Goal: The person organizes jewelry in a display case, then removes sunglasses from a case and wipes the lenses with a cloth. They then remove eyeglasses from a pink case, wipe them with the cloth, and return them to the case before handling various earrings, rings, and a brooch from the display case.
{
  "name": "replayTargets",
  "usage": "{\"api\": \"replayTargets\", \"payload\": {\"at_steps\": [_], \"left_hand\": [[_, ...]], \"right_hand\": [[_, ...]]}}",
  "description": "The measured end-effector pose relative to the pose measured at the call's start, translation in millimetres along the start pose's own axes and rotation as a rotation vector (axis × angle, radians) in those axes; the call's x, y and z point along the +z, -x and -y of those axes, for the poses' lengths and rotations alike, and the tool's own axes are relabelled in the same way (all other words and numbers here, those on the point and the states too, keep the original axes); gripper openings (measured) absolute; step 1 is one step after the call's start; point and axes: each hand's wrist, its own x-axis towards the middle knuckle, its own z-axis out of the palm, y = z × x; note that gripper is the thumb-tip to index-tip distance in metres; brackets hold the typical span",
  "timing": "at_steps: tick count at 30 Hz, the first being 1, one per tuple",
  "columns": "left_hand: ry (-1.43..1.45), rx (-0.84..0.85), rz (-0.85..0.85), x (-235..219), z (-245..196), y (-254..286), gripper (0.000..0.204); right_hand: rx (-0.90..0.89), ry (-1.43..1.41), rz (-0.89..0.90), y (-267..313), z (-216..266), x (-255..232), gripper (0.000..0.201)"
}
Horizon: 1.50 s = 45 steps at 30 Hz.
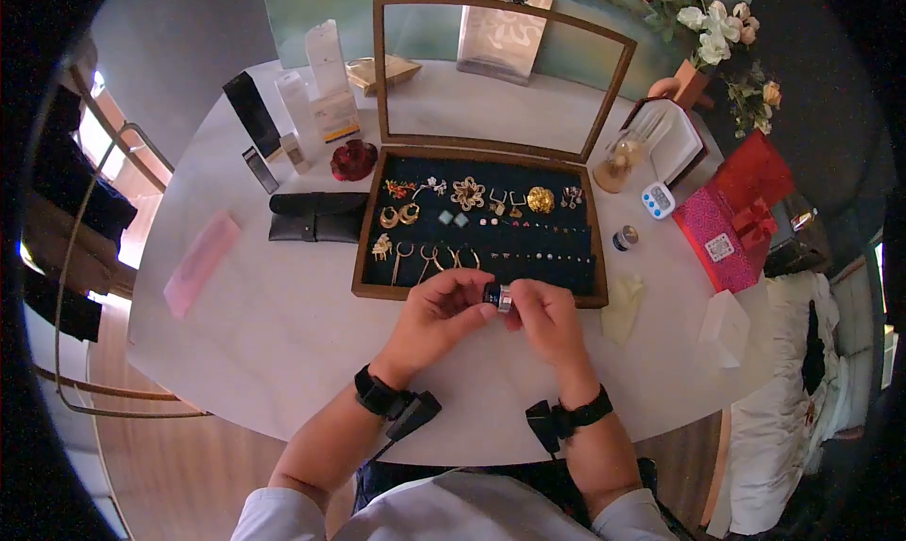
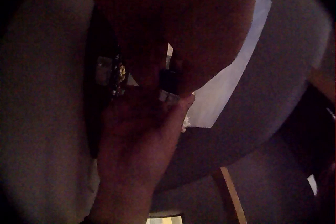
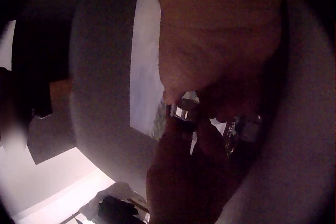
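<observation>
Both hands meet over the front edge of a brown jewelry box point(image 1: 363, 267) and hold a small black-and-silver cylinder point(image 1: 497, 297) between them. Thumb and fingers of the left hand point(image 1: 439, 315) pinch its dark end. At the silver end, the right hand point(image 1: 550, 326) pinches it with thumb and fingertips. In the right wrist view the cylinder's silver band point(image 3: 181, 112) catches light between the two hands. The box's glass lid stands raised. Rows of earrings, brooches point(image 1: 467, 194) and hoops lie on its dark lining.
A similar small jar point(image 1: 625, 237) and a white-blue timer point(image 1: 658, 200) stand right of the box. Farther right is a red gift box point(image 1: 722, 230). To the left lie a black pouch point(image 1: 316, 217), a dark red flower point(image 1: 354, 160) and a pink strip point(image 1: 201, 263).
</observation>
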Motion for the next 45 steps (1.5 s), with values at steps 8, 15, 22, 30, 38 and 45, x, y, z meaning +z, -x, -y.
{"api": "replayTargets", "payload": {"at_steps": [8, 15, 22, 30, 38, 45], "left_hand": [[0.023, -0.007, -0.072, 0, 2, 0, 0.035], [0.007, -0.029, -0.064, 1, 3, 0, 0.034], [-0.024, 0.019, -0.053, 1, 7, -2, 0.033], [-0.006, -0.069, -0.018, 1, 2, 0, 0.024], [-0.023, -0.067, 0.023, 5, 4, 0, 0.026], [-0.042, -0.059, -0.003, 6, 5, 1, 0.030]], "right_hand": [[-0.289, -0.110, 0.024, 1, 10, 8, 0.036], [-0.197, -0.076, 0.004, 1, 8, 9, 0.034], [-0.168, -0.005, -0.017, 1, 10, 9, 0.032], [-0.381, 0.065, -0.048, 2, 10, 9, 0.029], [-0.285, 0.064, -0.041, 5, 12, 7, 0.025], [-0.278, 0.193, -0.064, 5, 17, 7, 0.024]]}}
